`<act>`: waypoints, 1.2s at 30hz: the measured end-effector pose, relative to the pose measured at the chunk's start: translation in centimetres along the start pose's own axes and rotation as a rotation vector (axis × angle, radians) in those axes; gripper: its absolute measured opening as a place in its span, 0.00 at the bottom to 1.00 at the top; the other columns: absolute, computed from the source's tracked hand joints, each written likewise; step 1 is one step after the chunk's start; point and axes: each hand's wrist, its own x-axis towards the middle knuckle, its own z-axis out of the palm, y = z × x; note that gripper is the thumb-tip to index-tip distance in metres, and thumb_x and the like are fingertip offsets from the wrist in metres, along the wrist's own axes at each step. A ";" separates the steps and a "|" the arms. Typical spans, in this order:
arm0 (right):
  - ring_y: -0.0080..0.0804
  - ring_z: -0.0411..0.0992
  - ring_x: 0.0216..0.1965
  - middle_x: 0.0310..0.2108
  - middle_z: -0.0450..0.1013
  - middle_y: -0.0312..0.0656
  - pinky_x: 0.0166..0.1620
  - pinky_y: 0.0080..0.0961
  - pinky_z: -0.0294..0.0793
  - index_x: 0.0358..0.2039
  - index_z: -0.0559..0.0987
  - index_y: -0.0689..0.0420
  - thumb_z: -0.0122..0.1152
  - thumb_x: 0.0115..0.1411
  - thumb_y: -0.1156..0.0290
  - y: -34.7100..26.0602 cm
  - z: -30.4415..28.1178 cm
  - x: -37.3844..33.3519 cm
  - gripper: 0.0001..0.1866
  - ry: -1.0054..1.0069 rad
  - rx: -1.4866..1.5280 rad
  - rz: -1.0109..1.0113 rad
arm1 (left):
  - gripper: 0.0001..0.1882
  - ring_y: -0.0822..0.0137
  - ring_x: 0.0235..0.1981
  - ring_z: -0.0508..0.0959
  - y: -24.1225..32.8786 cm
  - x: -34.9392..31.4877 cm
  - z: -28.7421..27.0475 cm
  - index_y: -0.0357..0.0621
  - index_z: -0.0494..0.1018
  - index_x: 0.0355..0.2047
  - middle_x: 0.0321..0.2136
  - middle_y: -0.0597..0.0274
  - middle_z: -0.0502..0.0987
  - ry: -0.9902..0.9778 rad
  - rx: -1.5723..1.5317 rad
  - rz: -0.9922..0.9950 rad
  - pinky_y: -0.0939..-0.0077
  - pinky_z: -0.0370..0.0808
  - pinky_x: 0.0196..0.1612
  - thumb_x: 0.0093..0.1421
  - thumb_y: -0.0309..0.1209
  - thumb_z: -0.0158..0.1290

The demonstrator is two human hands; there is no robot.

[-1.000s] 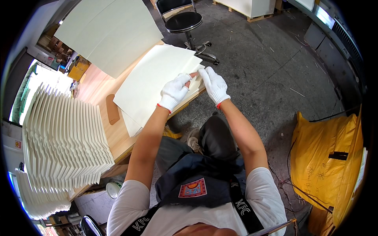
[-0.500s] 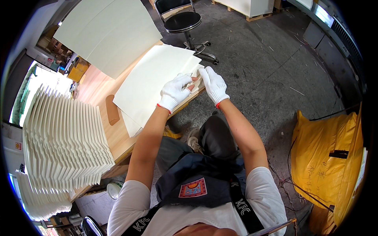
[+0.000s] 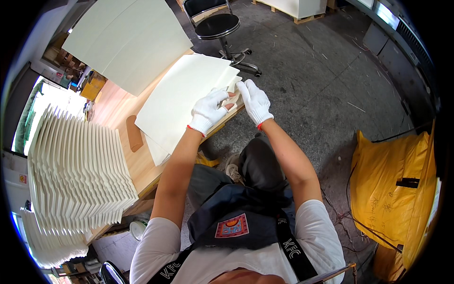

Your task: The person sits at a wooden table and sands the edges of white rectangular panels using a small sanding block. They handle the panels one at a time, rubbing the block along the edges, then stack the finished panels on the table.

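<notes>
A fanned stack of large white paperboard sheets (image 3: 177, 90) lies on the wooden table (image 3: 146, 166). My left hand (image 3: 207, 111), in a white knit glove with bare thumb and finger tips, curls at the stack's near right edge, closed about the sheet edges. Opposite it, my right hand (image 3: 255, 101), gloved too, has its fingers pressed together against the corner of the same sheets, close to the table's edge. Exactly how many sheets are between my fingers is hidden. A brown block with a rounded top (image 3: 134, 134) sits left of the stack.
Tall piles of folded white board (image 3: 80, 173) fill the table's left side. More large sheets (image 3: 130, 42) are at its far end. A black swivel stool (image 3: 217, 26) stands beyond the table. A yellow tarp-covered object (image 3: 392, 189) is at the right, with cables on the floor beside it.
The view has shifted very slightly. Both hands stay at the same corner of the sheets, with hardly any visible movement.
</notes>
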 end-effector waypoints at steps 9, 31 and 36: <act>0.54 0.77 0.34 0.30 0.76 0.52 0.38 0.48 0.72 0.36 0.73 0.54 0.46 0.68 0.44 -1.7 -1.6 -0.2 0.24 0.087 0.008 0.013 | 0.22 0.59 0.45 0.80 0.3 -0.4 0.3 0.62 0.76 0.55 0.47 0.62 0.80 0.115 0.097 0.158 0.67 0.78 0.47 0.60 0.31 0.54; 0.44 0.71 0.49 0.56 0.67 0.49 0.46 0.38 0.82 0.54 0.75 0.62 0.66 0.62 0.70 -15.9 11.3 -7.4 0.21 -0.237 1.283 0.922 | 0.13 0.45 0.55 0.76 -2.7 -23.0 -2.6 0.44 0.78 0.36 0.50 0.51 0.79 0.571 0.071 0.105 0.52 0.71 0.61 0.48 0.21 0.57; 0.39 0.73 0.43 0.48 0.71 0.49 0.40 0.34 0.82 0.50 0.72 0.65 0.72 0.56 0.69 -15.0 11.1 -6.9 0.25 -0.234 1.180 0.756 | 0.25 0.49 0.59 0.72 -1.6 -22.6 -2.8 0.48 0.76 0.45 0.56 0.54 0.74 0.507 0.290 -0.073 0.55 0.67 0.63 0.43 0.25 0.59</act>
